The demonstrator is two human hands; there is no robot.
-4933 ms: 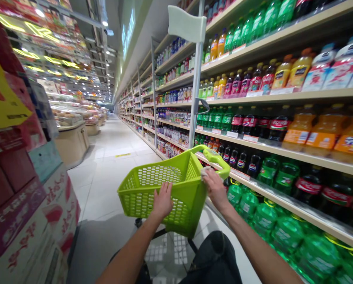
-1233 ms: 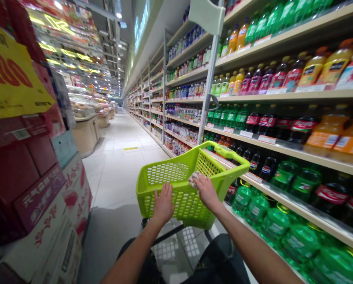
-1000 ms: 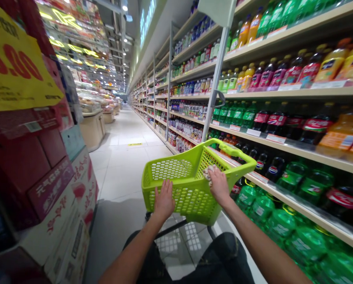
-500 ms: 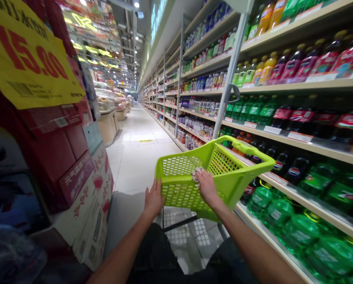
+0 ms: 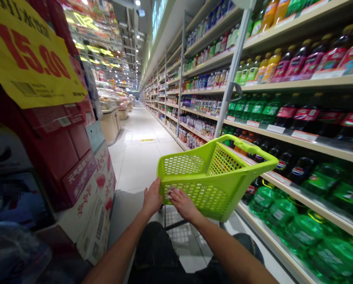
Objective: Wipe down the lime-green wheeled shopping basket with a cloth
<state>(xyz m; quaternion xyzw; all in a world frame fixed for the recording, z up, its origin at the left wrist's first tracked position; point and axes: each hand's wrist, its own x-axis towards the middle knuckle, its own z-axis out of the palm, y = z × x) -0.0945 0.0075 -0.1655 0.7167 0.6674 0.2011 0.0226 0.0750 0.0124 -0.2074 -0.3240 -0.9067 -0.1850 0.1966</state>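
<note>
A lime-green shopping cart [image 5: 191, 162] with a perforated plastic basket stands before me, its handle at the right. My left hand [image 5: 153, 198] grips the basket's near left corner, fingers against the edge and thumb apart. Under the fingers of my right hand [image 5: 184, 203] is a crumpled whitish cloth [image 5: 169, 192], pressed against the near side wall of the basket, close to my left hand. Most of the cloth is covered by the fingers, so whether it is cloth or paper is hard to tell. Nothing shows inside the visible part of the basket.
Drink shelves [image 5: 283, 126] with several rows of bottles run along the right, close to the cart. Stacked cartons [image 5: 84, 197] stand at the left under a yellow price sign [image 5: 34, 59]. A tiled aisle [image 5: 132, 157] stretches ahead, with bakery-like display counters [image 5: 109, 122] farther left.
My right hand has slid left and down along the basket's side with the cloth, from the upper rim toward my left hand. The left hand stays at the corner.
</note>
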